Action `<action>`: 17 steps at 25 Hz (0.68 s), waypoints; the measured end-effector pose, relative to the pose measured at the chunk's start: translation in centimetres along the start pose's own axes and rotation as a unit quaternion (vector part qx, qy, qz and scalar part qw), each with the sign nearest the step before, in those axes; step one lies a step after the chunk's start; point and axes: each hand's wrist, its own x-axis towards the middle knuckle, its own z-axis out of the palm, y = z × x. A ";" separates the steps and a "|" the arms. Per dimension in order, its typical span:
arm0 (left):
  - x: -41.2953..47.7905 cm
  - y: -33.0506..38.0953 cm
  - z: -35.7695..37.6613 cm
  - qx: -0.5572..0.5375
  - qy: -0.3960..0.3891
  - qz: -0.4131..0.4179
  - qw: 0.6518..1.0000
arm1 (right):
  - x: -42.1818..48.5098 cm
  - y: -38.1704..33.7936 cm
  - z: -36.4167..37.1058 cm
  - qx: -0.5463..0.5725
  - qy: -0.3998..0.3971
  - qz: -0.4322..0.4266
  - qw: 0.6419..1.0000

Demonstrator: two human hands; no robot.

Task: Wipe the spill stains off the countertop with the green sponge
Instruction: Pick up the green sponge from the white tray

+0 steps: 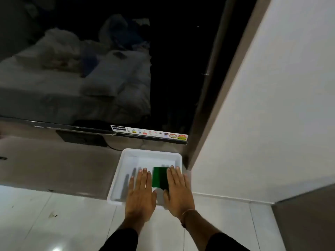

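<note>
The green sponge (159, 177) lies flat inside a white plastic tray (126, 161) that stands on the grey-brown countertop (59, 165) near its right end. My left hand (140, 194) hovers flat over the tray just left of the sponge, fingers spread and holding nothing. On the other side, my right hand (178, 192) is also flat and spread, its fingers along the sponge's right edge. I cannot tell whether it touches the sponge. Small dark specks mark the countertop at its far left (3, 158) and front edge (50, 190).
A large dark television (112, 69) stands at the back of the countertop, its screen reflecting a bed. A white wall (272, 105) rises close on the right. White floor tiles (54, 223) lie below the countertop's front edge.
</note>
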 end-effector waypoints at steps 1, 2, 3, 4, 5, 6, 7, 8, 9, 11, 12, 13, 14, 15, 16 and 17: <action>1.0 -1.2 0.4 0.008 0.020 0.000 1.000 | 1.6 -1.1 1.0 0.005 -0.030 -0.013 0.999; 1.8 -1.9 0.7 0.018 0.016 -0.007 1.000 | 2.8 -1.9 1.9 0.000 -0.061 -0.015 0.998; 2.7 -2.5 1.3 0.040 0.013 -0.011 0.999 | 3.9 -2.4 2.8 -0.024 -0.081 -0.014 0.996; 3.3 -3.0 1.8 0.044 0.009 -0.005 0.999 | 4.7 -2.6 3.7 -0.040 -0.106 -0.009 0.994; 4.0 -3.2 2.2 0.047 0.000 -0.008 0.999 | 5.3 -2.5 4.7 -0.060 -0.118 -0.001 0.991; 4.6 -3.5 2.5 0.040 -0.018 -0.011 0.999 | 5.7 -2.4 5.4 -0.066 -0.123 0.006 0.990; 5.0 -3.7 2.7 0.043 -0.031 -0.016 0.998 | 6.0 -2.2 6.0 -0.065 -0.122 0.016 0.990; 5.3 -4.0 3.1 0.037 -0.035 -0.022 0.998 | 6.1 -2.0 6.5 -0.057 -0.117 0.022 0.991; 5.5 -4.1 3.5 0.031 -0.041 -0.023 0.998 | 6.2 -1.9 6.8 -0.053 -0.112 0.024 0.992; 5.5 -4.1 4.0 0.020 -0.056 -0.026 0.998 | 6.2 -1.7 7.3 -0.064 -0.104 0.023 0.992; 5.5 -4.1 4.2 0.018 -0.058 -0.021 0.998 | 6.1 -1.7 7.4 -0.066 -0.101 0.019 0.993; 5.5 -4.2 4.2 0.019 -0.059 -0.019 0.998 | 6.0 -1.6 7.4 -0.067 -0.098 0.017 0.993; 5.4 -4.2 4.1 0.025 -0.064 -0.017 0.998 | 6.0 -1.7 7.1 -0.069 -0.096 0.017 0.993; 5.4 -4.2 3.9 0.036 -0.065 -0.013 0.997 | 6.1 -1.8 6.8 -0.069 -0.090 0.015 0.993; 5.3 -4.1 3.6 0.041 -0.068 -0.009 0.997 | 6.2 -1.9 6.2 -0.062 -0.084 0.017 0.994; 5.1 -4.0 3.3 0.044 -0.068 -0.001 0.997 | 6.1 -2.1 5.5 -0.052 -0.076 0.014 0.996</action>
